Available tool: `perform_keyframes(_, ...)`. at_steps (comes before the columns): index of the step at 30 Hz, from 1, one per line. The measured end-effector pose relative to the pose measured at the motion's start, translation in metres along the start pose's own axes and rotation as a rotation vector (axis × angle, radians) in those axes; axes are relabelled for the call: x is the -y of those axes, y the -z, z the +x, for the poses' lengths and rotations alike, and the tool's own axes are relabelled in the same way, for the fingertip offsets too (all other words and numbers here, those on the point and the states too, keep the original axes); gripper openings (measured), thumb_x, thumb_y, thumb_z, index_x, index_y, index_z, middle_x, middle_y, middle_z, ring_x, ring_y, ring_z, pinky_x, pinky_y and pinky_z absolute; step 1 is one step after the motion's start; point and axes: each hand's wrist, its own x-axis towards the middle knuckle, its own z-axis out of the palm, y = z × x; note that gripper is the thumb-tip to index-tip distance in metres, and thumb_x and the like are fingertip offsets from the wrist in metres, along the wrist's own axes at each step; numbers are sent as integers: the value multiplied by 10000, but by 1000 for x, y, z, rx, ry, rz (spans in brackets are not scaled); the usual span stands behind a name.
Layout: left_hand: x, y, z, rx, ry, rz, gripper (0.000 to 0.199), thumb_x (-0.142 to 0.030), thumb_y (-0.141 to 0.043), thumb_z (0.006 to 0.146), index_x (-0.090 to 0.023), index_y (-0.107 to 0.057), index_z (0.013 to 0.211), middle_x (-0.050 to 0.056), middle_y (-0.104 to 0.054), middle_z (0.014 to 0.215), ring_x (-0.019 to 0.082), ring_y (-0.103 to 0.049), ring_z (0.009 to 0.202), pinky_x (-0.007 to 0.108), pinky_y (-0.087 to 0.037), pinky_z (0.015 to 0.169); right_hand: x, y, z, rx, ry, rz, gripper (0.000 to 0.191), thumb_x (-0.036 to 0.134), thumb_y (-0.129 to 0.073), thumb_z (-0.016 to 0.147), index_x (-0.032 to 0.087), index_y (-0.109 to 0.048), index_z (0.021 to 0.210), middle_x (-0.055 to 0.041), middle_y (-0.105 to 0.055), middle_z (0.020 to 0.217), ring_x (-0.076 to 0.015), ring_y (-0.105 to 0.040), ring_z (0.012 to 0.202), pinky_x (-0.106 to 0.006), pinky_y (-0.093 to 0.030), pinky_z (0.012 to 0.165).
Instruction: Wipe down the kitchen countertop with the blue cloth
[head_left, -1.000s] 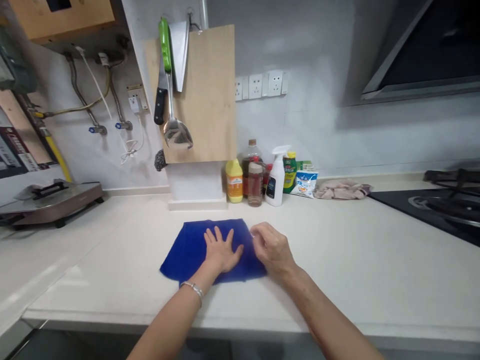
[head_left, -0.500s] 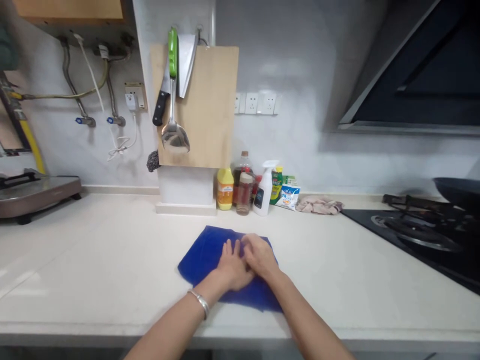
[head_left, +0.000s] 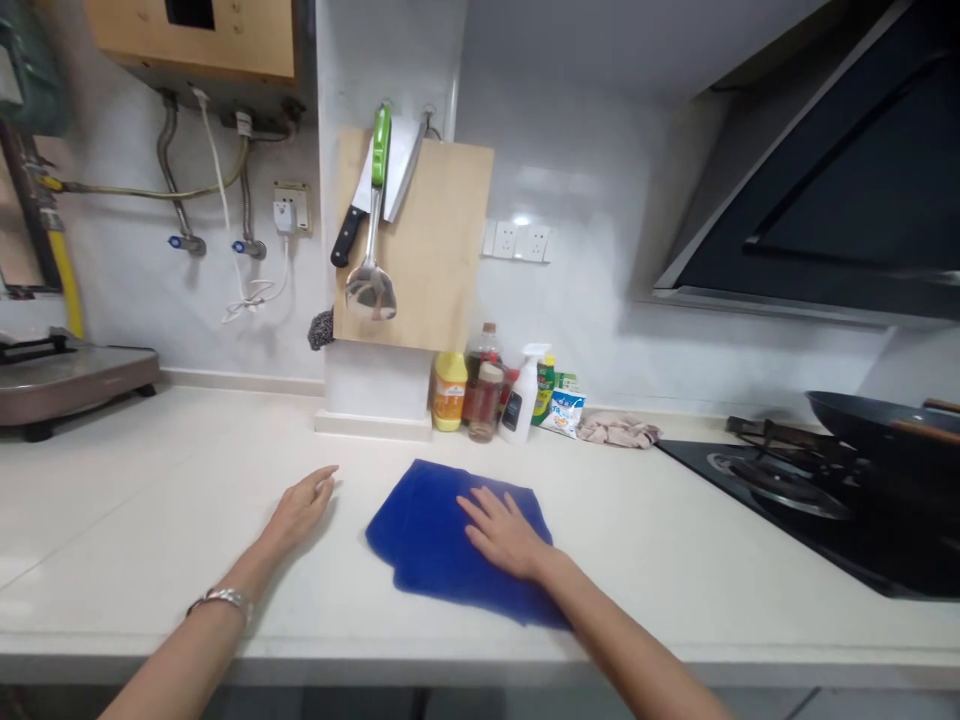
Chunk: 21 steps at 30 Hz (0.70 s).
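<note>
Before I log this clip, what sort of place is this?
Most likely a home kitchen: there's a stove with a wok, a range hood above, and a hanging cutting board.

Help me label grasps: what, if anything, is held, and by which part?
Nothing appears held: the right hand lies open on the blue cloth, toward its right side, not gripping it; the left hand, left of the cloth, shows nothing in it.

Head cam, fwd & dn, counter (head_left: 180, 490) close below
</note>
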Motion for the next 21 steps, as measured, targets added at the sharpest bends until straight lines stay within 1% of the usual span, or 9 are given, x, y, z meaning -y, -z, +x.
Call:
perform_keyframes(3, 11, -7, 0, -53, 0, -9, 545, -451, -296, 895, -151, -537, 1280, 113, -634, 1242, 253, -593, 1141, 415, -451, 1018, -8, 1, -16, 12, 12, 14, 566, 515, -228, 993, 267, -259, 1501, -79, -207, 1559, -270, -126, 1439, -555, -108, 1144)
perform_keyframes(4, 12, -12, 1, -66, -19, -16, 534, -438, -322, 885, -145, -539, 1275, 121, -623, 1256, 259, -568, 1175, 432, -423, 1047, -10, 2, -23, -9, 1, 27, 567, 522, -235, 991, 268, -272, 1496, -78, -216, 1557, -269, -142, 1436, -554, -126, 1143)
perform_keyframes(6, 9, -19, 4, -78, -68, -39, 499, -411, -374, 866, -154, -559, 1252, 116, -585, 1305, 257, -499, 1253, 446, -352, 1108, -9, 4, -40, -119, -7, 50, 549, 509, -278, 989, 250, -327, 1471, -86, -274, 1536, -265, -191, 1425, -542, -166, 1142)
perform_keyframes(9, -1, -23, 4, -57, -255, -97, 383, -352, -414, 867, -212, -626, 1153, 61, -613, 1265, 206, -503, 1238, 391, -352, 1115, 9, 8, -64, -361, 122, 75, 432, 427, -402, 974, 210, -481, 1340, -113, -480, 1390, -258, -365, 1336, -490, -277, 1108)
perform_keyframes(11, -9, -21, 0, -52, -430, -134, 319, -301, -417, 880, -233, -656, 1081, 38, -662, 1164, 173, -557, 1150, 348, -413, 1058, 32, 10, -71, -435, 252, 96, 308, 368, -484, 949, 203, -562, 1197, -111, -590, 1217, -243, -506, 1177, -432, -392, 1005)
perform_keyframes(13, -17, -18, -6, -39, -566, -156, 299, -252, -423, 882, -229, -665, 1057, 38, -682, 1094, 165, -581, 1088, 332, -454, 1002, 58, 10, -69, -434, 337, 120, 229, 335, -548, 916, 196, -583, 1095, -97, -623, 1092, -225, -565, 1013, -385, -451, 876)
perform_keyframes(16, -26, -15, -15, 61, -650, -162, 309, -228, -442, 878, -243, -662, 1096, 34, -675, 1120, 158, -582, 1085, 309, -469, 969, 90, 7, -53, -397, 391, 148, 217, 329, -598, 875, 187, -575, 1036, -87, -622, 1012, -219, -564, 909, -355, -461, 782)
perform_keyframes(19, -27, -14, -22, 192, -651, -127, 292, -262, -466, 885, -283, -684, 1079, 14, -638, 1222, 157, -577, 1114, 292, -459, 967, 104, 3, -39, -342, 406, 135, 122, 264, -514, 907, 187, -571, 983, -77, -615, 951, -210, -559, 871, -324, -453, 731)
perform_keyframes(21, -27, -13, -26, 266, -635, -108, 257, -295, -490, 881, -290, -717, 1000, 3, -652, 1199, 159, -587, 1092, 279, -452, 956, 104, 2, -36, -320, 382, 140, 118, 224, -450, 928, 192, -563, 947, -65, -613, 918, -195, -562, 840, -306, -445, 705)
